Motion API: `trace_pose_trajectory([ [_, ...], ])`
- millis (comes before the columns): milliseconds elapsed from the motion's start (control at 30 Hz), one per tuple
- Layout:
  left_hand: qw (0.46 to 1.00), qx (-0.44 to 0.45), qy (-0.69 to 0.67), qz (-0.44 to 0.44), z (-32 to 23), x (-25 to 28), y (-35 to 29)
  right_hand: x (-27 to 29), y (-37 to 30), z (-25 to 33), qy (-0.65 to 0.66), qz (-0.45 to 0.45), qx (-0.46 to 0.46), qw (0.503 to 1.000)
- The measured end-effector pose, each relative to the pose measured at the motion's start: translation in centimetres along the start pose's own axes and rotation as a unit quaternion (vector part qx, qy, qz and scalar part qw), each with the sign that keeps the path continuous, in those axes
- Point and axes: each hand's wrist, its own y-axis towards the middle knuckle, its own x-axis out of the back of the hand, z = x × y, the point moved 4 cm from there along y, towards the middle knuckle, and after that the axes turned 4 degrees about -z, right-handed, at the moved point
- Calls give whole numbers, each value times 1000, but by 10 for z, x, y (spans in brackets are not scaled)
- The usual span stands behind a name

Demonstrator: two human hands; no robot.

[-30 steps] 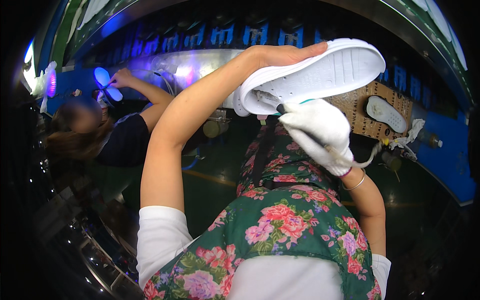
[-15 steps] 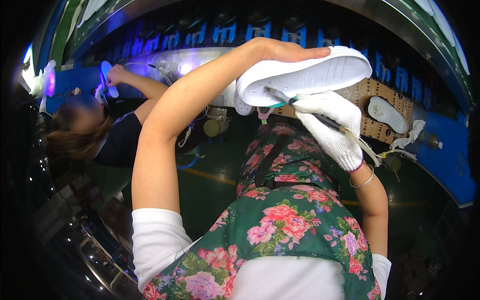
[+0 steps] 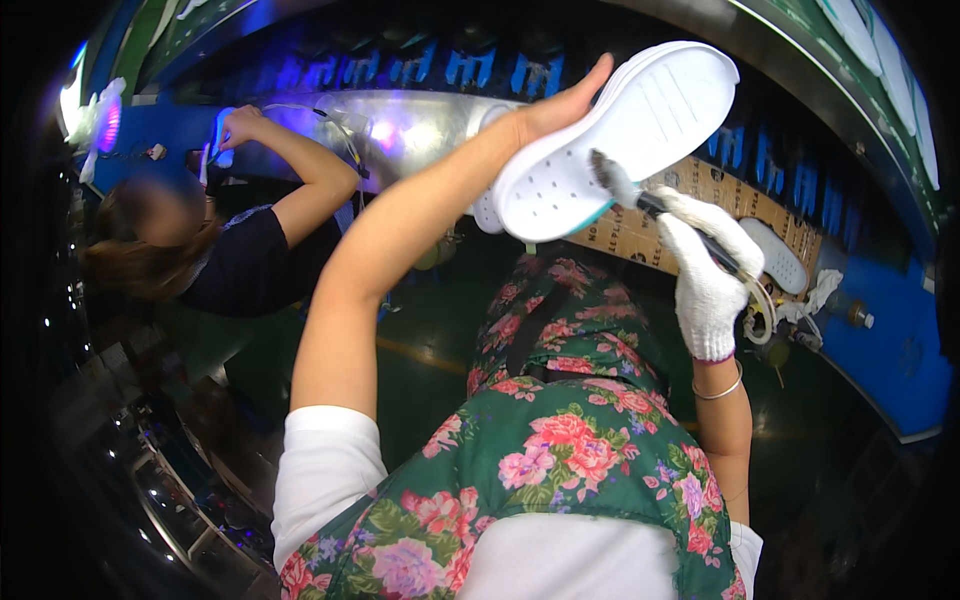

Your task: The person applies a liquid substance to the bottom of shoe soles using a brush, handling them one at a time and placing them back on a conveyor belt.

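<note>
My left hand point(image 3: 568, 106), bare, grips a white shoe sole point(image 3: 672, 98) along its far left edge, thumb stretched up; its other fingers are hidden behind the sole. The sole is held up and tilted, with its broad face with small holes and grooves toward me. In a white knitted glove, my right hand point(image 3: 712, 270) is closed around the dark handle of a brush point(image 3: 622, 185). A pale tube runs back from that handle. The bristles are over the sole's middle, near its right edge; whether they touch cannot be told.
Below the sole lies printed cardboard point(image 3: 640, 238), with another sole point(image 3: 775, 254) on its right part. A crumpled white cloth point(image 3: 826, 290) and a small bottle point(image 3: 858, 312) stand by the blue bench edge point(image 3: 895, 350). At left a co-worker's arm point(image 3: 310, 190) reaches over the bench.
My left hand has turned the sole more upright, and its face now shows more fully. My right hand has moved right and slightly down, with the brush now nearer the sole's middle.
</note>
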Motion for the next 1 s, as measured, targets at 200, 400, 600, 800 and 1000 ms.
trace_pose_trajectory([
  [200, 991, 11, -133, -3, 62, 8, -11, 12, 39, 13, -143, 19, 111, 983],
  [400, 996, 41, 61, -45, 72, -8, -52, 8, 47, 16, -140, 108, 141, 974],
  [600, 882, -170, -358, 254, 51, -28, -80, -2, 16, 33, -182, 82, 173, 964],
  [800, 907, -146, -378, 115, 96, -24, -80, -6, 13, 50, -163, 34, 244, 955],
  [1000, 931, -211, -298, 21, 108, -53, -58, 2, 21, 59, -155, 9, 286, 946],
])
